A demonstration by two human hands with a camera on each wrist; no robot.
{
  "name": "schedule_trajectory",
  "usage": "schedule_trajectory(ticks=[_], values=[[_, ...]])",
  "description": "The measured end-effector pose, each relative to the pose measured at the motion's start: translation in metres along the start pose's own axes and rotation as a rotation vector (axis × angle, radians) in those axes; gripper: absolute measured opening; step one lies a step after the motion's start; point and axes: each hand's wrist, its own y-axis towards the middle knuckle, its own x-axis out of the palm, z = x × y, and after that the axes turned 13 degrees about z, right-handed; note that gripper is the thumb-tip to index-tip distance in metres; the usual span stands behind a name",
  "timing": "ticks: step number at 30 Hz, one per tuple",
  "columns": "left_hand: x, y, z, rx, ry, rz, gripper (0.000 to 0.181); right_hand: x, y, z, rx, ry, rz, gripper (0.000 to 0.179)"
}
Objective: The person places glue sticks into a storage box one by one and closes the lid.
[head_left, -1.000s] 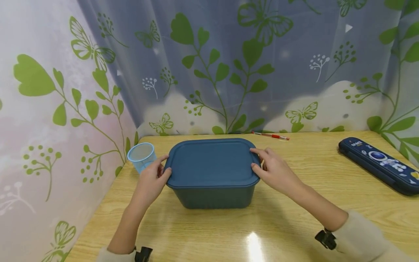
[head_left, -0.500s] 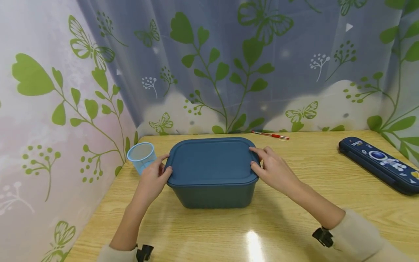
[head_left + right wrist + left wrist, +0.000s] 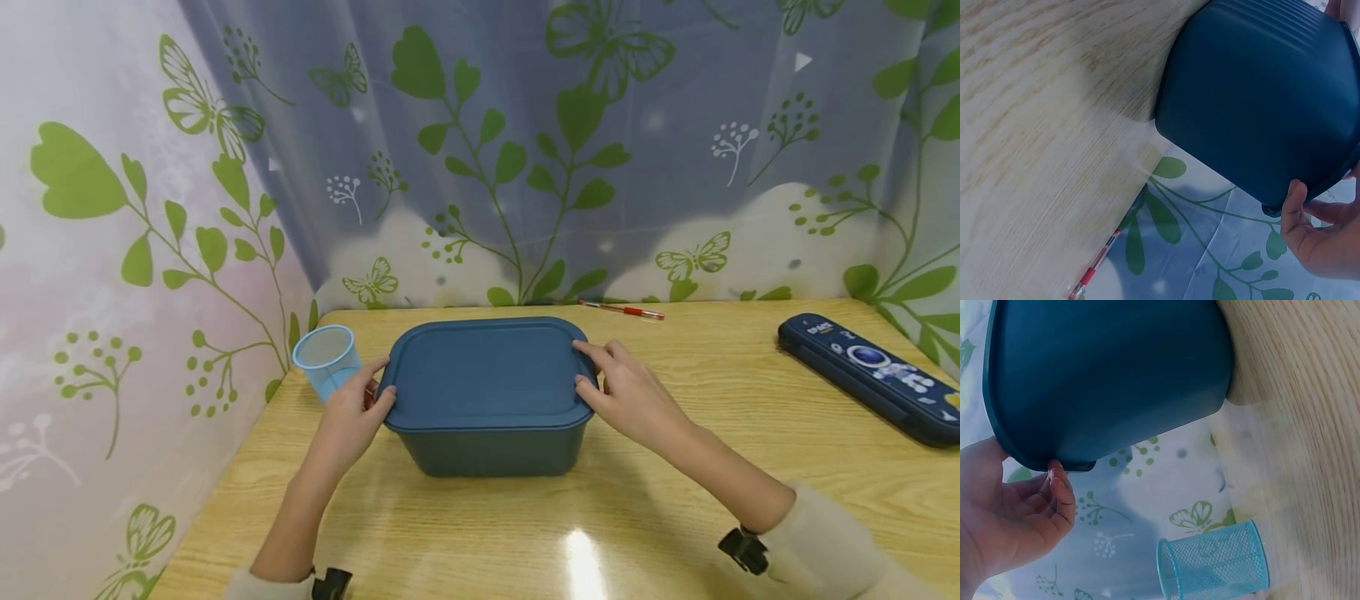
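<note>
A dark blue plastic storage box [image 3: 491, 452] stands on the wooden table, its matching lid [image 3: 487, 375] lying over the top. My left hand [image 3: 351, 412] grips the lid's left edge, thumb on top and fingers curled below the rim. At the opposite end my right hand [image 3: 626, 392] pinches the lid's right edge, with thumb and forefinger on top. In the left wrist view, the fingertips [image 3: 1057, 472] touch the underside of the rim. The right wrist view shows the box's side wall [image 3: 1260, 94] down to the table.
A light blue mesh pen holder [image 3: 327, 362] stands just behind my left hand. Near the curtain lies a red pen [image 3: 622, 310]. A dark blue pencil case [image 3: 870, 375] with a space print is at the right. Patterned curtain [image 3: 480, 167] borders the table's back and left side.
The lid's front edge rises very slightly at half a second ago, then comes back down. Both hands keep their hold on its ends.
</note>
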Motion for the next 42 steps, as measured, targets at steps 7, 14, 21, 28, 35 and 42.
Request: schedule_trajectory(ticks=[7,14,21,28,35,42], values=[[0.002,0.0,0.001,-0.016,0.001,0.016,0.042,0.001,-0.001,0.0,-0.004,-0.009,0.014,0.046],[0.003,0.0,0.001,-0.005,0.014,0.019,0.042,0.006,-0.004,0.003,0.009,0.005,0.043,0.044],[0.005,0.0,-0.003,0.003,0.014,0.025,0.042,0.01,-0.005,0.004,0.03,0.018,0.06,0.045],[0.005,0.0,-0.005,0.011,0.006,0.042,0.042,0.011,-0.003,0.005,0.049,0.025,0.065,0.045],[0.006,-0.001,-0.005,0.004,0.009,0.044,0.042,0.01,-0.003,0.004,0.059,0.018,0.075,0.045],[0.001,-0.002,-0.007,-0.017,-0.021,-0.004,0.044,0.004,-0.003,0.003,0.059,0.02,0.034,0.046]])
